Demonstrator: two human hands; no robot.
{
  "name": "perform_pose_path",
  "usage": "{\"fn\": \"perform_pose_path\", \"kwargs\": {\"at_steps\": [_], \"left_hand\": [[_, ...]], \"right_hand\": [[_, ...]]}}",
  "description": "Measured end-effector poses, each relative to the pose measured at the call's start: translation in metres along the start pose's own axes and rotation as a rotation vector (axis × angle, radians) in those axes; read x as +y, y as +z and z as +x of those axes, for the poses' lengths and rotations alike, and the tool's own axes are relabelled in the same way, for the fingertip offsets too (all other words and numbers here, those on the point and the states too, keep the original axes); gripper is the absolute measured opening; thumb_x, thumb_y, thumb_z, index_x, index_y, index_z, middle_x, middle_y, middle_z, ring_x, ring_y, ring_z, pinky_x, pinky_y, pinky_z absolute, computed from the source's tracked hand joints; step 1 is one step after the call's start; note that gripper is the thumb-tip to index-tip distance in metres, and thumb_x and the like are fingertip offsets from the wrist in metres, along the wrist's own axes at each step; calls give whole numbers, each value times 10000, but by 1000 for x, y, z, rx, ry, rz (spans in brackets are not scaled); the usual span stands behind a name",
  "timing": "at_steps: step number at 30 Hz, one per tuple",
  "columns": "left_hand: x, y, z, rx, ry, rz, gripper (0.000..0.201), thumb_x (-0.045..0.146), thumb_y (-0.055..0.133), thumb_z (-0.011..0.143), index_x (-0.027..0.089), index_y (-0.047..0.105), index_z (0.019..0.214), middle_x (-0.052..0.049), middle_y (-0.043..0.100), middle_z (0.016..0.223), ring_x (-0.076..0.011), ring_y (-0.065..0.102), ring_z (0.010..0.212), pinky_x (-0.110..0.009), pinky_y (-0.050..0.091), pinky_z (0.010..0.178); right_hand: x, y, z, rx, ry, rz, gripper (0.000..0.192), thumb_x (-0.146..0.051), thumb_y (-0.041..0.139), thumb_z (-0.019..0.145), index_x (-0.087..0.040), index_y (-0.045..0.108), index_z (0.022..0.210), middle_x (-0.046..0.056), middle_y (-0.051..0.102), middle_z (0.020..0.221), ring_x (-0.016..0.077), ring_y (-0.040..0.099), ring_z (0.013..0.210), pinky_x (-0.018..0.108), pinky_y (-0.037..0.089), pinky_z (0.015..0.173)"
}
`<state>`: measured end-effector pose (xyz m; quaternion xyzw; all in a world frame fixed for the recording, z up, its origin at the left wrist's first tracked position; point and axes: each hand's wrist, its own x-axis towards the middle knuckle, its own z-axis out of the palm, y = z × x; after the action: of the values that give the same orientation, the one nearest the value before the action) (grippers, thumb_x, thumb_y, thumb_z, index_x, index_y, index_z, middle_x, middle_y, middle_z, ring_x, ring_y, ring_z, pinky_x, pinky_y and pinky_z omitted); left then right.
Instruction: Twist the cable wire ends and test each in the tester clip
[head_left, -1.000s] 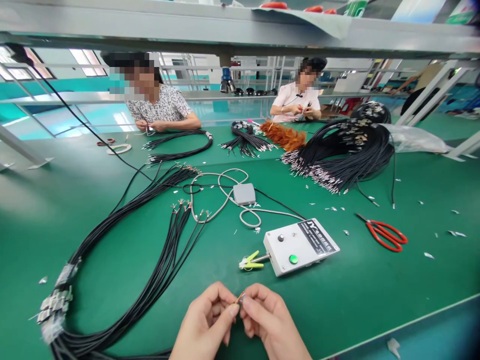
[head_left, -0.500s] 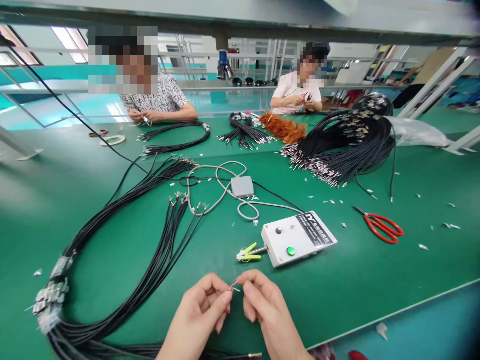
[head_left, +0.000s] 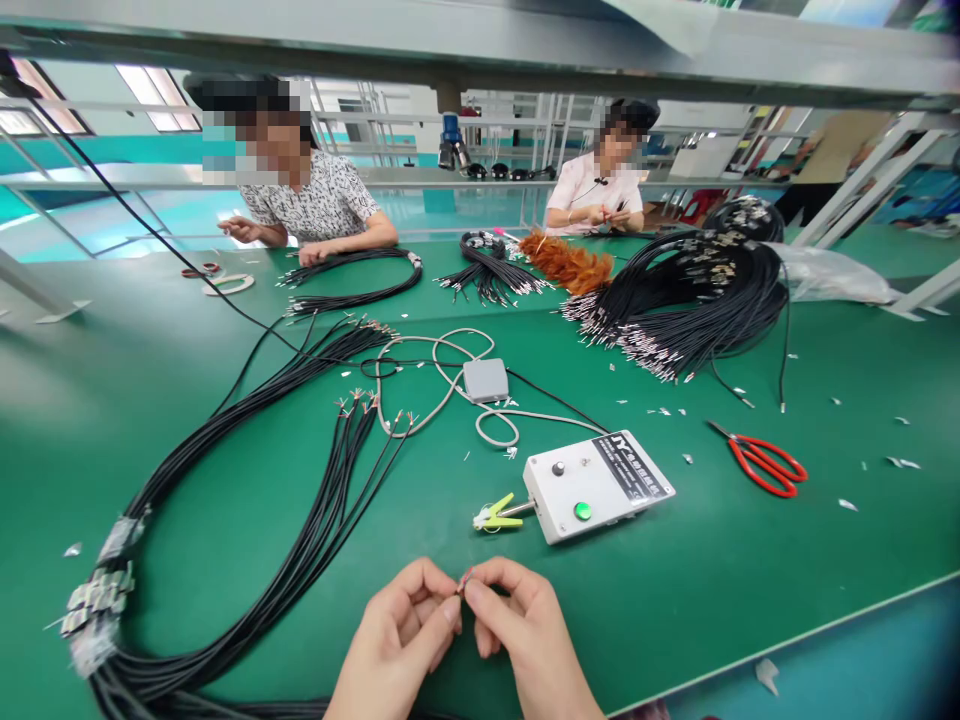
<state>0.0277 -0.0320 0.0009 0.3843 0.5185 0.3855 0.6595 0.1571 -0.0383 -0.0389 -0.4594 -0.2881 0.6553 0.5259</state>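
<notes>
Near the table's front edge, my left hand pinches the end of a black cable between thumb and forefinger. My right hand meets it there, its thumb and forefinger closed on the thin coloured wires that stick out of that end. Most of these wires are hidden by my fingertips. Just beyond my hands lies a white box with a green button and a black knob. A yellow-green clip sits on its shaft. To the left curves a bundle of black cables with stripped, fanned-out wire ends.
Red-handled scissors lie at the right. A grey pedal with a looped grey cord rests mid-table. Farther back are a big heap of black cables and an orange-brown bunch. Two co-workers sit across the table.
My right hand has moved left, and its fingertips now close on the wires beside my left fingertips. The co-worker at the left has spread their hands apart.
</notes>
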Motion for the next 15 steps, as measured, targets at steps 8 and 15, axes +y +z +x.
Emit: {"fn": "perform_pose_path", "kwargs": {"at_steps": [8,15], "left_hand": [[9,6,9,-29,176,119,299,412,776,712,158,649,807,-15,611,749,-132,552,633,-221,448,567],[10,12,6,5,173,-39,226,335,745,771,160,608,728,28,558,708,-98,542,543,-217,456,540]], "right_hand": [[-23,3,-8,-27,-32,-150,470,-590,747,693,-142,604,715,-52,476,555,53,418,447,186,335,444],[-27,7,-11,-93,-96,-145,398,-519,698,785,-155,566,692,-14,543,652,73,479,519,208,406,501]]}}
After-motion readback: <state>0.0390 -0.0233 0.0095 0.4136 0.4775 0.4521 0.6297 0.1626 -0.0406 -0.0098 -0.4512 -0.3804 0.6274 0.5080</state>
